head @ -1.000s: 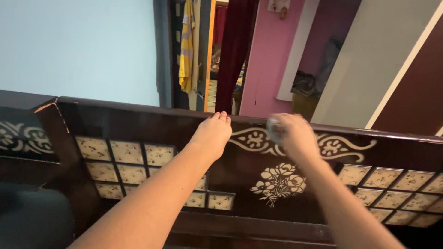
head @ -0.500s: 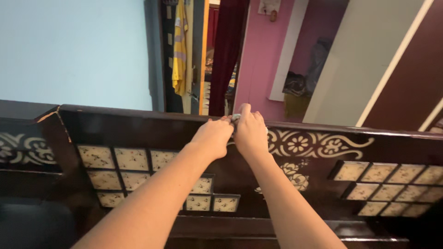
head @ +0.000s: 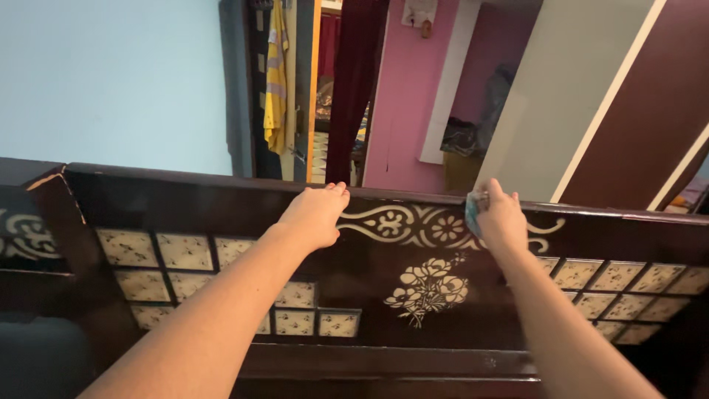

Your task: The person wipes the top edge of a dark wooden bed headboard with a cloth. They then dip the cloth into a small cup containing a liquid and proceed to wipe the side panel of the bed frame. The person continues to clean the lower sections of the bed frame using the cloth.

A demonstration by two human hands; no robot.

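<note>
Dark brown glossy wooden headboard panel point(head: 384, 295) across the whole lower view, top edge running left to right just under both hands. Cream scroll-and-flower inlay band point(head: 428, 224) along its upper middle, cream flower-bouquet motif point(head: 427, 290) below that, grids of cream patterned square tiles point(head: 185, 251) at left and lower right. Pale blue wall point(head: 111, 81) behind at upper left. Dark brown wardrobe side with white trim point(head: 635, 111) slanting at upper right. Pink wall point(head: 406, 96) behind centre, with a white pillar strip beside it. Maroon curtain point(head: 354, 81) hanging in the doorway, yellow striped cloth point(head: 275, 74) hanging just left of it.

Two bare forearms reaching up from the bottom edge, well apart. Left hand point(head: 314, 214) flat on the headboard, palm down, fingers together and loose, fingertips touching the top edge, gripping nothing. Right hand point(head: 502, 220) clenched around a small crumpled blue-grey cloth point(head: 475, 207), wad pressed to the panel just under the top edge, at the right end of the scroll inlay. Cloth mostly hidden by the fingers, only a corner showing on the hand's left side.
</note>
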